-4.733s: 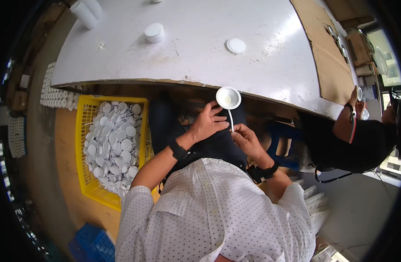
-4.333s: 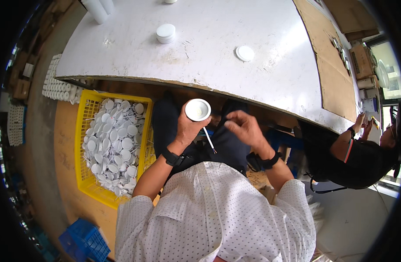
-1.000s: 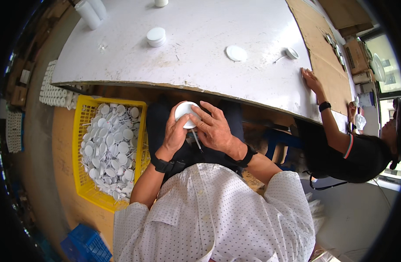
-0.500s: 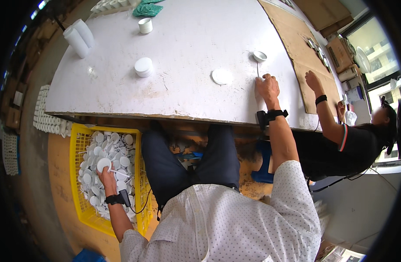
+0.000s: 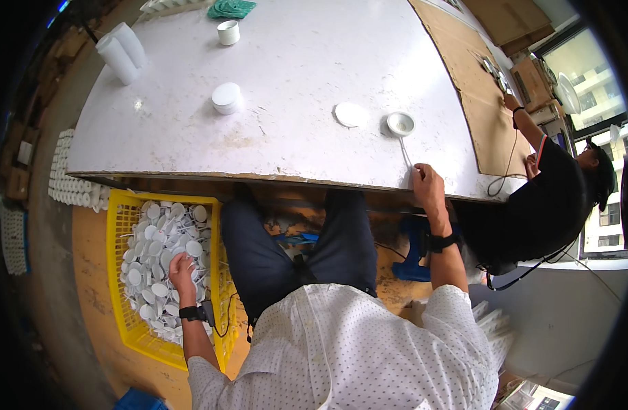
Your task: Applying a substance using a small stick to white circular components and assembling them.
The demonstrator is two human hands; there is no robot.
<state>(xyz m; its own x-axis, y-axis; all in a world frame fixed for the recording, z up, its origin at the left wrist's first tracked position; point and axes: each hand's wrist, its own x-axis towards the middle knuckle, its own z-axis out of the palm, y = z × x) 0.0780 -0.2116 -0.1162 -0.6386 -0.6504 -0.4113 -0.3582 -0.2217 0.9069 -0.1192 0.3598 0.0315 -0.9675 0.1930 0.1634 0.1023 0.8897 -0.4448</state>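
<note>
At the lower left, my left hand (image 5: 182, 272) is over the yellow plastic basket (image 5: 113, 273), close to the heaped white discs with thin stems (image 5: 160, 290). Its fingers are loosely curled and apart, and I see no piece gripped in them. At the table's front edge, my right hand (image 5: 429, 190) pinches the end of a thin white stem (image 5: 405, 152). The stem runs to a shallow, round white cup (image 5: 401, 124) lying on the tabletop. A flat white disc (image 5: 351, 115) is just left of that cup.
On the white table (image 5: 293, 61) are a white lidded jar (image 5: 226, 99), a small white pot (image 5: 228, 33), two white rolls (image 5: 119, 56) and green cloth (image 5: 232, 8). A person in black (image 5: 532, 212) works at the right beside brown cardboard (image 5: 474, 102). A blue stool (image 5: 413, 256) stands beneath.
My right hand and the stemmed cup have come toward me, to the table's edge. My left hand shifted slightly right and no longer shows the disc it held. The other person reached farther away.
</note>
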